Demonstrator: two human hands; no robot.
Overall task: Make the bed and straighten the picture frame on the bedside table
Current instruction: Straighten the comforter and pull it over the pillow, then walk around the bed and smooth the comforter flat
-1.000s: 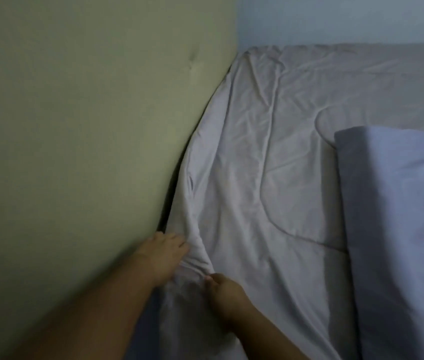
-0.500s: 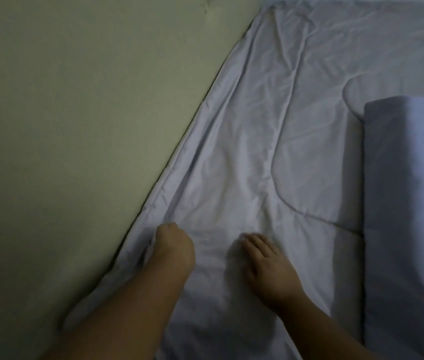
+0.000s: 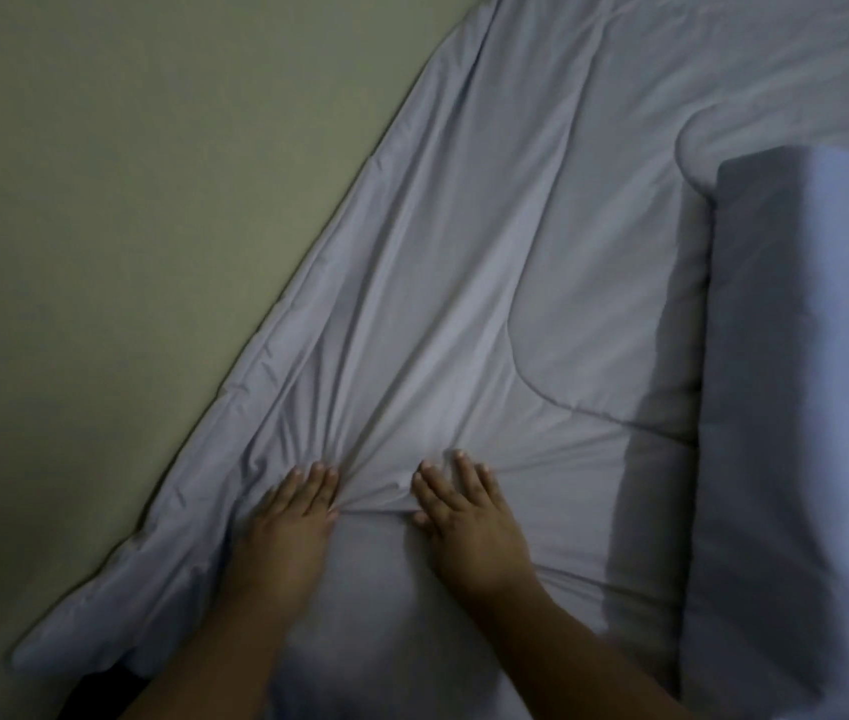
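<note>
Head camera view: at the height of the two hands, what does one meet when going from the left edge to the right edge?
Wall → comforter edge → left hand → right hand → flat comforter → folded blanket.

bare hands (image 3: pixel 287 527), bare forearms, no sleeves

Pale greenish-beige wall (image 3: pixel 116 210) filling left side of view, running diagonally from top centre down to lower left. Surface looking plain and smooth, unmarked. Room lying in dim light, everything taking on grey-blue cast. Wall shading darker toward lower left corner. Brighter light falling at far right of view. Narrow dark gap (image 3: pixel 100 691) showing at bottom left, at foot of wall; too dark to tell what is lying there.
</note>
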